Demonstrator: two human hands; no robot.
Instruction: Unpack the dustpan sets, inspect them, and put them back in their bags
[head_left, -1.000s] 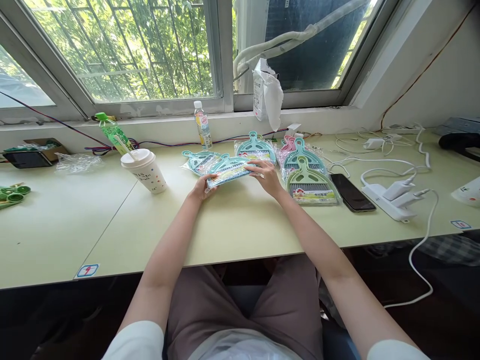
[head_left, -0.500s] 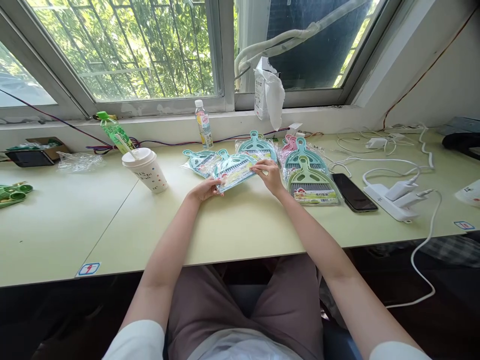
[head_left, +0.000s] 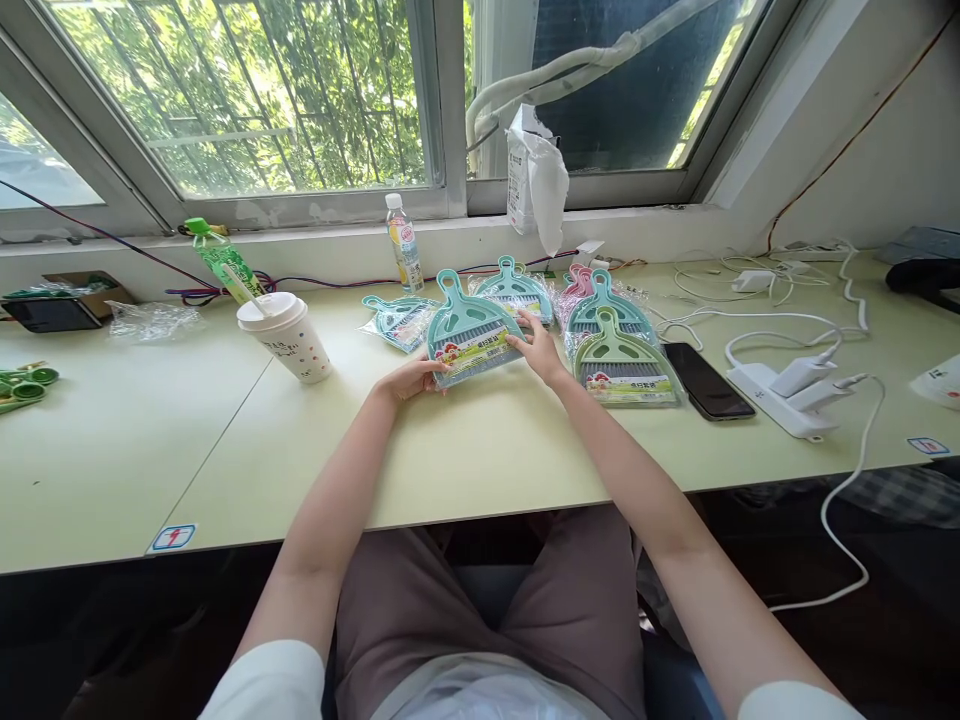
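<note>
I have the teal pack (head_left: 471,330), a dustpan and brush in clear wrap, up in front of me above the middle of the table (head_left: 465,460), handle away from me and label facing me. My left hand (head_left: 411,380) is closed on its lower left corner, thumb over the front; my right hand (head_left: 536,350) pinches its right edge, the fingers bent and only a little apart. From here I can't tell whether its bottom edge touches the table. As far as I can judge, the pick-up and the two-handed grip are done, while the pack is not set down and its wrap looks unopened. Just behind it on the left lies a flat pack (head_left: 394,318), and behind it on the right another blue pack (head_left: 517,292). To the right is an overlapping group: the green pack (head_left: 628,375) in front, a blue-green one (head_left: 604,310) behind, and a pink one (head_left: 577,283) partly hidden at the back. None of these is in my hands. Farther out are the phone (head_left: 709,380), beside the green pack, and the cup (head_left: 285,340), well left.
</note>
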